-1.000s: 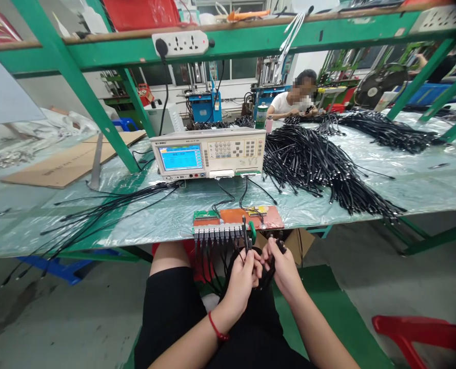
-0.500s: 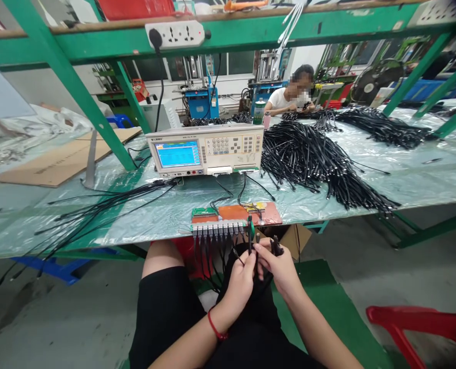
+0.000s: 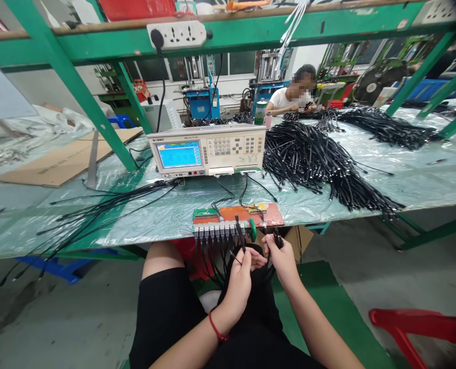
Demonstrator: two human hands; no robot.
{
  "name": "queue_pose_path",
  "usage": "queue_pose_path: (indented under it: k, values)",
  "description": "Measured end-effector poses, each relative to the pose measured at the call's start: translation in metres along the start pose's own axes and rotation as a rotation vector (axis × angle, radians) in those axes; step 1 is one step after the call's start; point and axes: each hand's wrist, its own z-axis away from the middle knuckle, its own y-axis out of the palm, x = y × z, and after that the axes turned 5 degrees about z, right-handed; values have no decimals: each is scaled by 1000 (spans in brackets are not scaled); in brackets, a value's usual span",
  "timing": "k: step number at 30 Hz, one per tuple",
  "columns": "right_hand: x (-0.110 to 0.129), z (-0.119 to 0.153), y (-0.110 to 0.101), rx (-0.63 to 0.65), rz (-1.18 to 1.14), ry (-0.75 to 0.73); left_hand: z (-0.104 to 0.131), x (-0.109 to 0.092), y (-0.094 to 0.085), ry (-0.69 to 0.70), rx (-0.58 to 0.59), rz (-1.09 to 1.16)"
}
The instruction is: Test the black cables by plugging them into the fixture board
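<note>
Just off the near edge of the pale green, plastic-covered bench [image 3: 135,225], the left hand [image 3: 243,269] pinches slim black cables [image 3: 240,237] between thumb and fingers, connector ends upward; its other fingers spread loosely to the right. Beside it, the right hand [image 3: 283,259] is closed around a small bunch of black cable ends [image 3: 277,238]. Whether the hands touch, I cannot tell.

Just beyond lies an orange rectangular board [image 3: 233,213] with a row of small grey metal sockets [image 3: 212,226]; black plugged-in cables [image 3: 206,237] hang from it, left of the held ones.

With several ends crowded into the right hand, one could slip out if the grip eases. The left hand's cables are close enough to the hanging ones to tangle, and a careless tug could loosen a plug or drag the board off the edge. Farther right, a large heap of glossy black cables [image 3: 300,154] reaches the near edge; a knock could spill some.
</note>
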Motion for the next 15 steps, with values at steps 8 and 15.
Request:
queue_pose_path:
  k: [8,15]
  values:
    - [-4,-2,-2,-4,-1,48,-1,1,3,-21,26,16]
    - [-5,-5,-3,-1,-11,49,-2,0,5,-35,17,32]
